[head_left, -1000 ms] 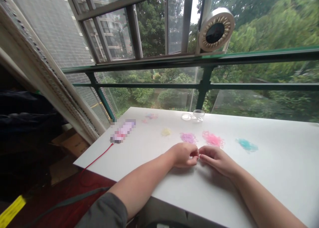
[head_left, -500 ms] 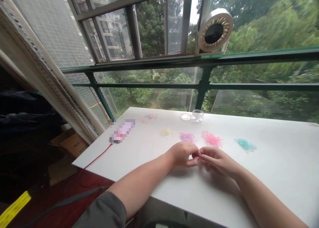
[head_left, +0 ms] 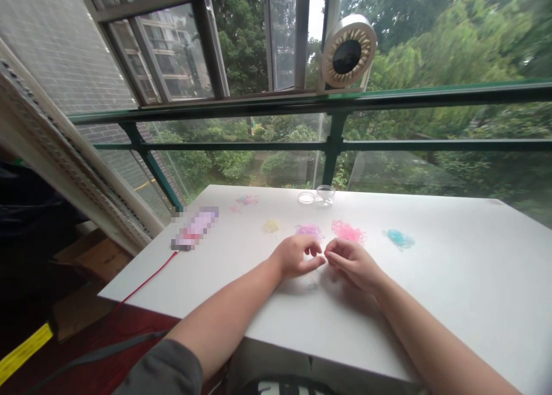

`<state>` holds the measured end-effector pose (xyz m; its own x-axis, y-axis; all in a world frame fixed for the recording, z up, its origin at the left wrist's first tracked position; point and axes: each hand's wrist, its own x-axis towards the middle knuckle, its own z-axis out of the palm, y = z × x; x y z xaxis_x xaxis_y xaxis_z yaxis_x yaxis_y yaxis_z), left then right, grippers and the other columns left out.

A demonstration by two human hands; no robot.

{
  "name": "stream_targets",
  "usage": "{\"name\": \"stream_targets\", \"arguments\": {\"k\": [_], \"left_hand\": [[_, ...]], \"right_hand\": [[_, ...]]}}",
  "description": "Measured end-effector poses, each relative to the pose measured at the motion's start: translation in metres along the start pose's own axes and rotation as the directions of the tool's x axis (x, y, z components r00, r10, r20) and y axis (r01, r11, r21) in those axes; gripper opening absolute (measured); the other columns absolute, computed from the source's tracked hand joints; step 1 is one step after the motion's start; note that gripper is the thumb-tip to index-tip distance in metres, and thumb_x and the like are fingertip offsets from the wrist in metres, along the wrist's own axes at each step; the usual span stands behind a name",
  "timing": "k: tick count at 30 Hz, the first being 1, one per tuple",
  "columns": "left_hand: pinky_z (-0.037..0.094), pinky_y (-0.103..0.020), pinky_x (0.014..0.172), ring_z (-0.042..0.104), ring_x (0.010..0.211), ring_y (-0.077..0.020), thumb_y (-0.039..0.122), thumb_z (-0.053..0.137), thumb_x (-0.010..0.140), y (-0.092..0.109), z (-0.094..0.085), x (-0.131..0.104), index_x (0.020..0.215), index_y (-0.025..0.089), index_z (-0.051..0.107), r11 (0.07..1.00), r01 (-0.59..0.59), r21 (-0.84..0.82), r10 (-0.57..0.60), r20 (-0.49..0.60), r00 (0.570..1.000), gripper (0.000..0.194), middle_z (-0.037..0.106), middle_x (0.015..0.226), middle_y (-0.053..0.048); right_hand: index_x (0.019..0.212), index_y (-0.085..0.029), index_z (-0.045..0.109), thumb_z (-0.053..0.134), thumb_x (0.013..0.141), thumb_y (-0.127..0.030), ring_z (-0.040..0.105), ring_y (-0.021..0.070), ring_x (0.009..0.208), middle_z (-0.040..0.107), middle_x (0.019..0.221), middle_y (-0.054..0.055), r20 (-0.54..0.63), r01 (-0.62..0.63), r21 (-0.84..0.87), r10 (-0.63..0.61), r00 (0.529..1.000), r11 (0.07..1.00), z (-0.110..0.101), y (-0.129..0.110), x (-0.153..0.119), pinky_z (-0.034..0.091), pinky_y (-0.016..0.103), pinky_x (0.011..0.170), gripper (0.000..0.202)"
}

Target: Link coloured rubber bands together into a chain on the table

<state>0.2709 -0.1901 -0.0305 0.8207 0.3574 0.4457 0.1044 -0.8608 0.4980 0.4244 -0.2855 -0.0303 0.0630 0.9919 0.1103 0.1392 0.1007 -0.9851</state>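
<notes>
My left hand (head_left: 298, 256) hovers over the white table (head_left: 457, 291) with its thumb and curled fingers apart; I see nothing between them. Close to its right, my right hand (head_left: 354, 264) has its thumb and fingers pressed together. Whatever they pinch is hidden or too small to make out. A faint, thin loop-like thing (head_left: 311, 284) shows beneath the left hand. Just beyond the hands lie loose piles of what look like small rubber bands: a purple pile (head_left: 309, 231), a pink pile (head_left: 347, 230), a yellow pile (head_left: 271, 226) and a teal pile (head_left: 399, 238).
Behind the piles stand a clear round container (head_left: 325, 196) and a clear lid (head_left: 306, 198). A mixed-colour pile (head_left: 247, 199) lies at the back left. Nearer the left edge is a blurred-out phone-like object (head_left: 195, 228) with a red cable (head_left: 149, 279). A round fan (head_left: 348, 56) stands at the window.
My hands have parted slightly from touching fingertips, and the left thumb and fingers have opened. The whole view has shifted, so the table and piles appear further left.
</notes>
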Motion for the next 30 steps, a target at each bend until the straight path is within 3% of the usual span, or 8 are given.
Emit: {"name": "stream_targets", "arguments": {"k": [4, 13, 20, 30], "left_hand": [[0.042, -0.022, 0.062, 0.054, 0.062, -0.0098, 0.039, 0.059, 0.071, -0.002, -0.001, -0.001, 0.077, 0.015, 0.062, 0.998, 0.021, -0.057, -0.021, 0.008, 1.000, 0.024, 0.063, 0.071, -0.001], [0.041, -0.019, 0.058, 0.055, 0.058, -0.0083, 0.027, 0.055, 0.074, -0.004, -0.003, 0.000, 0.076, 0.015, 0.066, 0.982, 0.129, -0.137, -0.127, 0.023, 0.992, 0.016, 0.066, 0.067, -0.001], [0.039, -0.018, 0.055, 0.052, 0.056, -0.0072, 0.028, 0.055, 0.074, -0.008, -0.005, 0.000, 0.076, 0.014, 0.066, 0.973, 0.163, -0.166, -0.158, 0.043, 0.987, 0.019, 0.065, 0.067, -0.001], [0.038, -0.018, 0.054, 0.050, 0.054, -0.0070, 0.029, 0.054, 0.074, -0.005, -0.006, 0.000, 0.074, 0.014, 0.066, 0.972, 0.168, -0.167, -0.153, 0.097, 0.983, 0.019, 0.064, 0.064, -0.001]], "right_hand": [[0.069, -0.015, 0.053, 0.061, 0.073, -0.035, 0.045, 0.0068, 0.046, 0.053, 0.058, -0.002, -0.011, 0.029, -0.001, -0.029, 1.000, 1.000, 0.007, 0.001, 0.003, 0.034, 0.020, 0.043, 0.022], [0.073, -0.015, 0.055, 0.058, 0.074, -0.029, 0.045, 0.0068, 0.046, 0.055, 0.060, -0.001, -0.069, 0.030, -0.032, -0.032, 0.997, 0.999, 0.002, 0.007, 0.004, 0.036, 0.020, 0.044, 0.014], [0.091, -0.018, 0.054, 0.061, 0.071, -0.026, 0.045, 0.0070, 0.050, 0.054, 0.066, -0.002, 0.028, 0.092, 0.036, -0.093, 0.995, 0.995, 0.000, 0.012, 0.004, 0.035, 0.019, 0.044, 0.023], [0.076, -0.016, 0.056, 0.059, 0.072, -0.032, 0.045, 0.0073, 0.045, 0.052, 0.058, -0.003, -0.062, 0.043, -0.080, -0.048, 0.997, 0.996, 0.001, 0.008, 0.003, 0.035, 0.020, 0.041, 0.016]]}}
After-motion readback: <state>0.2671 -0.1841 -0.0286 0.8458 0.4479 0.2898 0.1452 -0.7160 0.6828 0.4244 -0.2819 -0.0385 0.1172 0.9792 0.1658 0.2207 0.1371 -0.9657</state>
